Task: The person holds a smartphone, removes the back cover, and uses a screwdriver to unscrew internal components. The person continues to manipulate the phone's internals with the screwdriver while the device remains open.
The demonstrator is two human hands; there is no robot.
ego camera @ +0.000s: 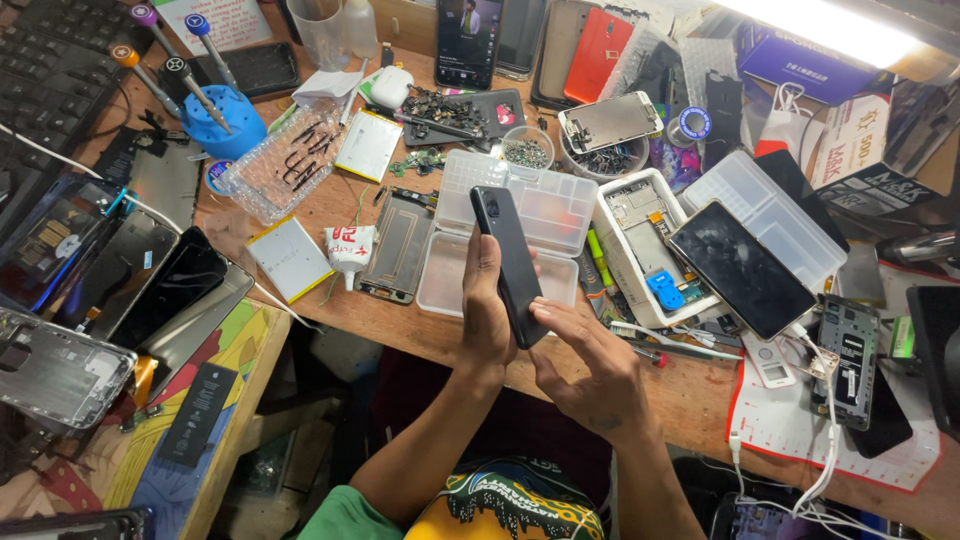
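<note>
A black smartphone (510,262) stands nearly upright above the front edge of the wooden workbench (330,205), its back with the camera lens toward me. My left hand (484,315) grips it from the left side, fingers wrapped behind. My right hand (588,372) sits just below and to the right, its fingers touching the phone's lower edge. Both forearms rise from the bottom of the view.
An open clear plastic parts box (546,205) lies behind the phone. Around it lie phone frames, loose batteries (290,258), a white tray with a circuit board (640,240), a phone with a dark screen (742,268), a blue screwdriver stand (222,122), cables and a keyboard (55,60).
</note>
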